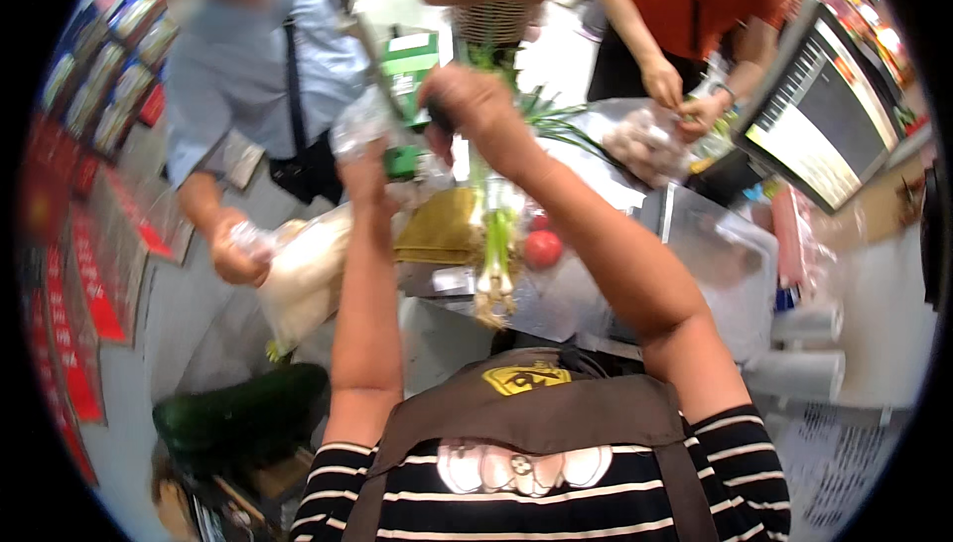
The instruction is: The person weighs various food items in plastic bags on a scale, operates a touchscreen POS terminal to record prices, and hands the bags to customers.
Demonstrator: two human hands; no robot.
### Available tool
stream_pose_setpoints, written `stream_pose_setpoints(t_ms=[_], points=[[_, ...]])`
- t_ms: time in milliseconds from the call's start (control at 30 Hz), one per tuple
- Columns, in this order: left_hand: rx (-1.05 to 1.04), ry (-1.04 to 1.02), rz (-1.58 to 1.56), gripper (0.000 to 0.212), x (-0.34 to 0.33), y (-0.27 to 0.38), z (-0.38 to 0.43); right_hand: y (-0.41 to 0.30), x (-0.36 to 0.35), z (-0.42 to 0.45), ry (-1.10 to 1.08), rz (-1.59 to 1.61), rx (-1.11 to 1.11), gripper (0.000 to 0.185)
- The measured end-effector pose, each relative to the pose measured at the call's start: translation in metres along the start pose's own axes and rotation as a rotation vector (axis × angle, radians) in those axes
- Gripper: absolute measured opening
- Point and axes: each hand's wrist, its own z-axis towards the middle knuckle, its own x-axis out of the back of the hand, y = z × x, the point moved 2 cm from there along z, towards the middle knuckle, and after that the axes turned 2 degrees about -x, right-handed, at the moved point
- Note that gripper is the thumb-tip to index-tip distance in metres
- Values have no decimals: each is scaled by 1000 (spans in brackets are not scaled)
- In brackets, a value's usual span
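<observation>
My left hand (pixel 365 173) is raised at left of centre, against a crumpled clear plastic bag (pixel 363 125) that partly hides its fingers. My right hand (pixel 473 99) reaches over the counter, curled around a small dark object (pixel 439 115) too blurred to name. Below it lies a bunch of spring onions (pixel 497 244), roots toward me and green tops running away under the right hand. A round red item, perhaps a tomato (pixel 543 249), sits in clear plastic right of the onions. An olive-brown folded item (pixel 435 228) lies left of them.
A person in light blue (pixel 231 80) grips a bag of pale produce (pixel 305 274). Someone in orange (pixel 670 6) handles a bag of pale, roundish produce (pixel 644 144). A monitor (pixel 826 106) stands right, near plastic rolls (pixel 797 374). A green box (pixel 409 69) is at the far side.
</observation>
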Motion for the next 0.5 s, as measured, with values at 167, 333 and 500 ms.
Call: stream_pose_setpoints(t_ms=[167, 333, 500], points=[[-67, 81, -77, 31, 28, -15, 0, 27, -27, -71, -50, -493, 278, 21], [-147, -133, -299, 32, 41, -33, -23, 58, -37, -134, -330, -755, 240, 23], [9, -219, 157, 27, 46, -76, -22, 42, -25, -138, -361, -827, 189, 33]])
